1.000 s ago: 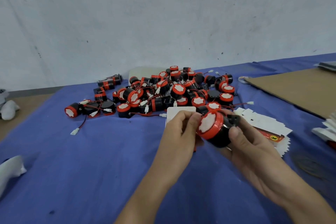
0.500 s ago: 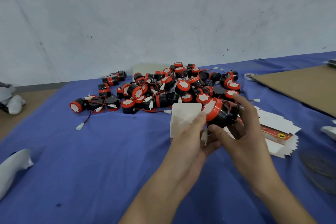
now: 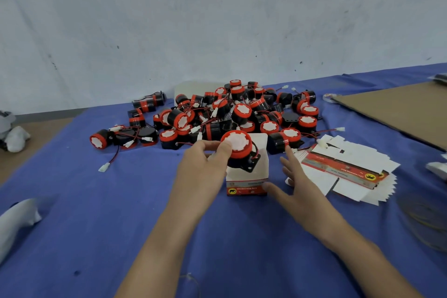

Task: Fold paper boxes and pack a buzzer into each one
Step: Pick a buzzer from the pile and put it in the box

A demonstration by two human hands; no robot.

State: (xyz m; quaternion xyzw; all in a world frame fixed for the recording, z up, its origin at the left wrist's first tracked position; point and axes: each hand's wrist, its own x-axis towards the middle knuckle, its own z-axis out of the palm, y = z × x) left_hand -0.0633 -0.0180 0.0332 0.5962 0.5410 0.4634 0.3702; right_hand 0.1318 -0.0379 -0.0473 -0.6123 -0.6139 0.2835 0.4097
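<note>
Red-capped buzzer (image 3: 238, 150) sits at the mouth of the paper box (image 3: 246, 184). Its black body and mounting bracket are partly inside, its white-faced cap up and leaning left. The box stands upright on the blue-clothed desk (image 3: 96, 225), printed red band at its foot toward the camera, tall white back flap raised behind the buzzer.

Left grip (image 3: 203, 169): thumb and fingers pinch the red cap from the left and carry the buzzer.
Right grip (image 3: 297, 181): released, fingers straight and spread. The thumb tip touches the box's lower right corner; the fingers lie just beside the right wall, apart from it.

Key relation: the buzzer is directly over the opening, its cap-to-base axis near vertical but tipped, base pointing down into the box.

Judgement: insertion is under way. The next move looks like a straight push down by the left grip while the right, nearer the wall, steadies the box. The bracket corner may catch the front rim. I cannot tell where this buzzer's lead lies.

Behind the box lies a pile of loose buzzers (image 3: 217, 116). To the right is a stack of flat box blanks (image 3: 350, 172).
</note>
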